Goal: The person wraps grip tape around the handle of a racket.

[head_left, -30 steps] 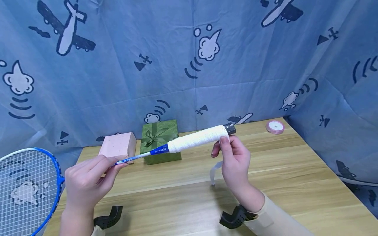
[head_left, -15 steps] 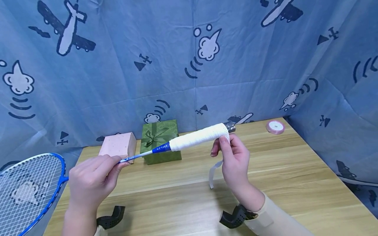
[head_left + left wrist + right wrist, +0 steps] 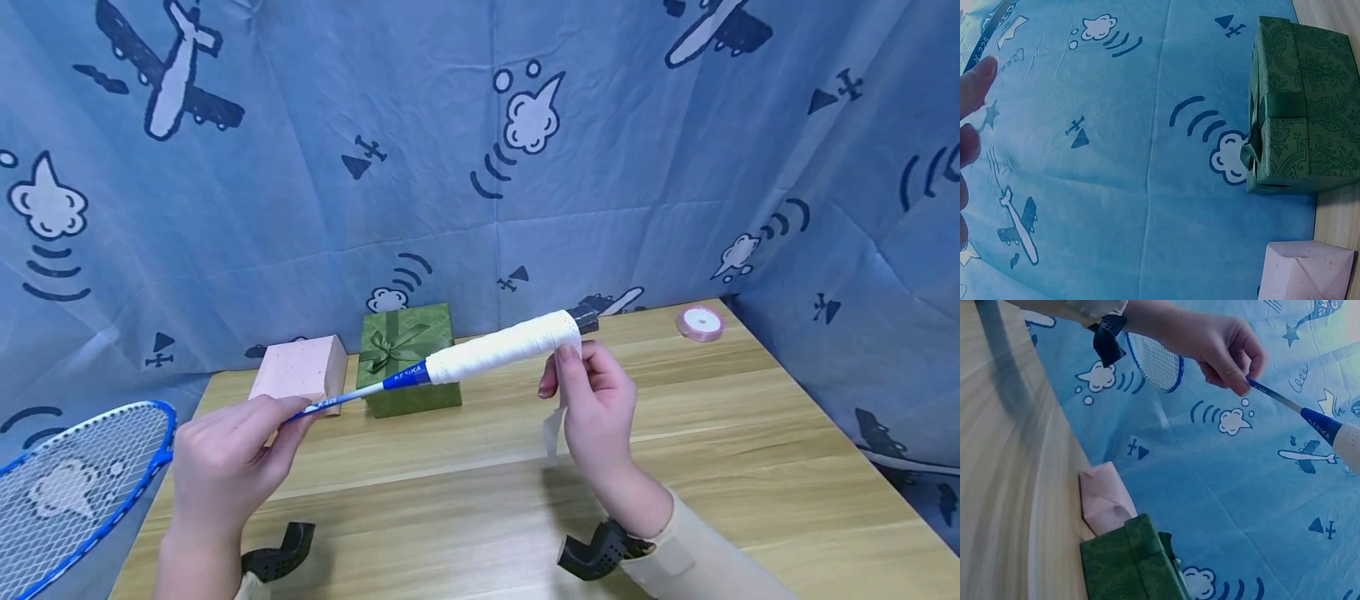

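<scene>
Two boxes point(image 3: 408, 358) sit behind the raised racket point(image 3: 480, 354).

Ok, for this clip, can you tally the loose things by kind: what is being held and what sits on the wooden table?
Rackets: 1, the blue badminton racket with white grip tape, held off the table by the left hand and right hand
Gift boxes: 2, the green box with a ribbon bow and the plain pink box
Ribbon rolls: 1, the pink ribbon roll
Total: 4
</scene>
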Tool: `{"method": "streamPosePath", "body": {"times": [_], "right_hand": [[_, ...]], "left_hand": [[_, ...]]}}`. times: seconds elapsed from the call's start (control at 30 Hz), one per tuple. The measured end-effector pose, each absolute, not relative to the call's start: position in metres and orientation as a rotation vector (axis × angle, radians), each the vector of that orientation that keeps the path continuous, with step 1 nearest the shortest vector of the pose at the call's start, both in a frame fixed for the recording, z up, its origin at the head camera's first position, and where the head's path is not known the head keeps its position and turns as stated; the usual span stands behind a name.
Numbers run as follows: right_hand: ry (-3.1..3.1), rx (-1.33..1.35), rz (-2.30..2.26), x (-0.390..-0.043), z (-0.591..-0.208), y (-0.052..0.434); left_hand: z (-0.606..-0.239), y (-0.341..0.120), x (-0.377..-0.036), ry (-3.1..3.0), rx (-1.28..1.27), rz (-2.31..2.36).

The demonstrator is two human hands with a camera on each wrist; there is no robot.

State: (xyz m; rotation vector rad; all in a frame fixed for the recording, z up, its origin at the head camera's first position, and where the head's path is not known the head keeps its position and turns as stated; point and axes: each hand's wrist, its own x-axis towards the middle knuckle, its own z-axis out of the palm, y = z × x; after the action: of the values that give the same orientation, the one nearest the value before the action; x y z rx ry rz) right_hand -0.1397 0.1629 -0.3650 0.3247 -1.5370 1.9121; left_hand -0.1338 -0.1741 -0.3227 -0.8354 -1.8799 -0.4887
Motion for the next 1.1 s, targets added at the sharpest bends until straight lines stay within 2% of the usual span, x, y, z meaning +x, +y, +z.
{"method": "streamPosePath", "body": {"times": [0.4,0.63,1.1], "right_hand": [[-1.503,0.378,1.962,-0.1385,-0.3629,0.1636],[-1.487,0.343,1.953,-0.1385,-0.363,0.1632],[-1.51,0.306,1.936,-0.1384,-0.3637,0.1617]], "left_hand": [[-0.3198,-0.167,-0.1347,-1.755,-0.79,-0.481],[-0.3174,-0.1684,-0.1337,-1.824,-0.857,-0.494],[-0.3204,-0.1712,-0.1342,-1.843,-0.828,-0.481]]}}
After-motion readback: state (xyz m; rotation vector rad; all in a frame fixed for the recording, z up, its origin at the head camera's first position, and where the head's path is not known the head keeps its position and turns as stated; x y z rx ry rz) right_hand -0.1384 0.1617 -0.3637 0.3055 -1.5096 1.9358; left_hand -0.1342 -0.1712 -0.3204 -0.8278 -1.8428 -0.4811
